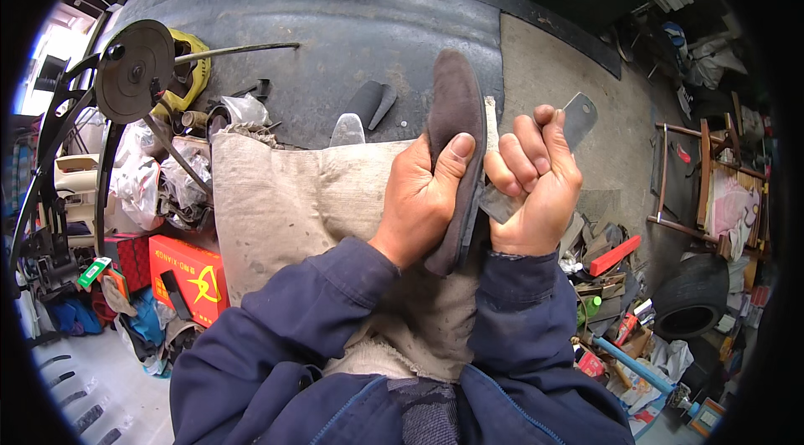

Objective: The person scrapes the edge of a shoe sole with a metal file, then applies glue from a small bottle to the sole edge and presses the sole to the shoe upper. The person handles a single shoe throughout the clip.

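Note:
My left hand (421, 198) is wrapped round a dark brown suede shoe (455, 97), thumb across its upper. The shoe stands on edge over my lap, toe pointing away and black sole turned to the right. My right hand (540, 185) is closed on a flat metal shoemaker's knife (579, 120). Its rounded end with a small hole sticks out beyond my fingers, and the other end lies close beside the sole; whether it touches cannot be made out. A beige cloth apron (280, 194) covers my lap beneath both hands.
A black machine wheel (134, 72) with a rod stands at left, above plastic bags and a red box (188, 277). Dark pieces (368, 103) lie on the floor past the apron. At right are a red bar (615, 255), a tyre (691, 298), a wooden-framed chair (708, 177) and clutter.

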A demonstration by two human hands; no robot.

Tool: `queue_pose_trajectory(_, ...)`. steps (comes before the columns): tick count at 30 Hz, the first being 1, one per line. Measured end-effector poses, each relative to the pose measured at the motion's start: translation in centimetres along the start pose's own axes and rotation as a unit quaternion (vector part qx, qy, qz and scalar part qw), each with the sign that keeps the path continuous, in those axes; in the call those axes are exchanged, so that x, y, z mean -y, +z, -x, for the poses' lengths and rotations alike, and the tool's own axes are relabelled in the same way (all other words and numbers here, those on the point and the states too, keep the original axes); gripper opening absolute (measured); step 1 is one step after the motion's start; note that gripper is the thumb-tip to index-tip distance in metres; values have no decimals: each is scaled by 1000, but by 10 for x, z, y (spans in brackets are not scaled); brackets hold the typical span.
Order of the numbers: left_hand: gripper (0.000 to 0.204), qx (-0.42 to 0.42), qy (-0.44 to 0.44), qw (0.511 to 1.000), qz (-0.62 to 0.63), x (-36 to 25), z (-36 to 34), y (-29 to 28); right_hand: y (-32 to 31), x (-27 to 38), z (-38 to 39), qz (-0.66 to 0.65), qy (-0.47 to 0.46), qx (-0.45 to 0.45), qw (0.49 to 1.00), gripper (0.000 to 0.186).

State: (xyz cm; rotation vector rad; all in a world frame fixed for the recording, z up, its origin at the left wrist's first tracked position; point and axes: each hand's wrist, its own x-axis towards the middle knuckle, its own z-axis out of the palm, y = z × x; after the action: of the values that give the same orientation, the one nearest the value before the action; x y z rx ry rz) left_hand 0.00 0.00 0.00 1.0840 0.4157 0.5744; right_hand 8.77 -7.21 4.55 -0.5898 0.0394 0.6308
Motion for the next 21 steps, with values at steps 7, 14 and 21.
queue_pose_trajectory(7, 26, -8, 0, 1000, 19, -1, 0, 5, 0, 2, 3, 13, -3, 4, 1000, 23)
queue_pose_trajectory(14, 25, -9, 0, 1000, 12, -4, 1, 5, 0, 1, 4, 9, -1, 12, 1000, 23)
queue_pose_trajectory(21, 23, -10, 2, 1000, 5, -2, 0, 3, 0, 1, 7, 12, -1, 22, 1000, 23)
